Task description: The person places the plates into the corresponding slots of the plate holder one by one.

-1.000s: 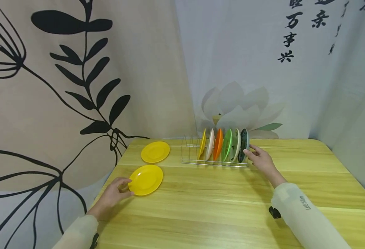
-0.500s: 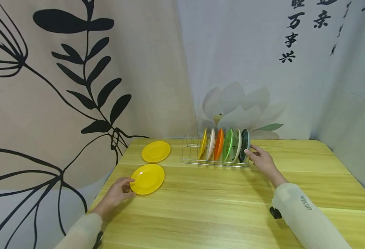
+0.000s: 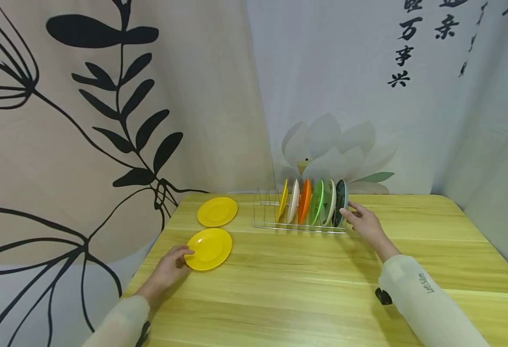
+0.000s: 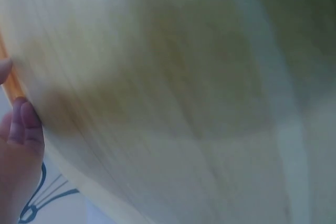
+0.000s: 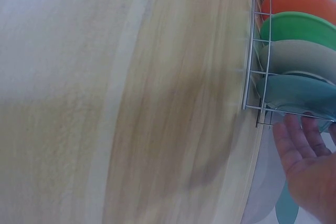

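Note:
In the head view, a yellow plate (image 3: 208, 249) lies on the table at front left. My left hand (image 3: 170, 270) pinches its left rim. The left wrist view catches these fingers (image 4: 30, 124) at its left edge, on a sliver of orange-yellow rim. Another yellow plate (image 3: 217, 211) lies just behind. At the back, a wire dish rack (image 3: 264, 225) holds a row of upright plates. My right hand (image 3: 365, 225) is at its right end, thumb and fingers about the rim of a dark blue-green patterned plate (image 3: 339, 202). The right wrist view shows fingers (image 5: 295, 135) against that plate's back.
Left of the dark plate stand a pale patterned plate (image 3: 329, 205), a green plate (image 3: 316, 202), an orange plate (image 3: 304, 202), a white plate (image 3: 293, 201) and a yellow one (image 3: 282, 200). A printed curtain (image 3: 219, 120) hangs behind the wooden table (image 3: 280, 289).
My left hand has shifted a little to the right, and the near yellow plate has slid with it. My right hand and the plates in the rack have stayed put.

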### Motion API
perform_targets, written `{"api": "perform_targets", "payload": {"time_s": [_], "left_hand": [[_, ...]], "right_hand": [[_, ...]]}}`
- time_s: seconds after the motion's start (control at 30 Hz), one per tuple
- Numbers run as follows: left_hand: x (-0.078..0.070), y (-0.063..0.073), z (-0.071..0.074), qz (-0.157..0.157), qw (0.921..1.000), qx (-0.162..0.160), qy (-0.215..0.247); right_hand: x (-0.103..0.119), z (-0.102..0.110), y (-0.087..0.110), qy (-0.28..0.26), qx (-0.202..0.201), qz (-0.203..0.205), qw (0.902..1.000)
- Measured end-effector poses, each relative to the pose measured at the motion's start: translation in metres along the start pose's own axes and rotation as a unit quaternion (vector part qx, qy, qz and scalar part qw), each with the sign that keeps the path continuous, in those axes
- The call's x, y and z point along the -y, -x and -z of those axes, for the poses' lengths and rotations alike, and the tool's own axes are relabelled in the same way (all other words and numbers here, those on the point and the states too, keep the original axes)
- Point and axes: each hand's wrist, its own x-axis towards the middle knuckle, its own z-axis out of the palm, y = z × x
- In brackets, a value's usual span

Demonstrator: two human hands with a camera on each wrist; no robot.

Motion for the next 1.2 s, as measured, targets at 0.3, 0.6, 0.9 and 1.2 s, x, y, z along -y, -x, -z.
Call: {"api": "perform_targets", "payload": {"time_s": [0.3, 0.6, 0.9, 1.2], "left_hand": [[0.005, -0.003, -0.005, -0.021, 0.9995, -0.019, -0.009], [0.002, -0.006, -0.012, -0.054, 0.9965, -0.036, -0.053], [0.0, -0.009, -0.014, -0.084, 0.9917, -0.018, -0.096], [-0.01, -0.003, -0.015, -0.15, 0.9744, -0.056, -0.158]], "right_hand": [[-0.006, -0.001, -0.003, -0.002, -0.003, -0.003, 1.0], [-0.003, 0.0, 0.0, -0.002, 0.001, -0.005, 1.0], [-0.002, 0.001, 0.0, -0.007, 0.001, -0.004, 1.0], [-0.001, 0.0, 0.0, -0.007, 0.001, -0.005, 1.0]]}}
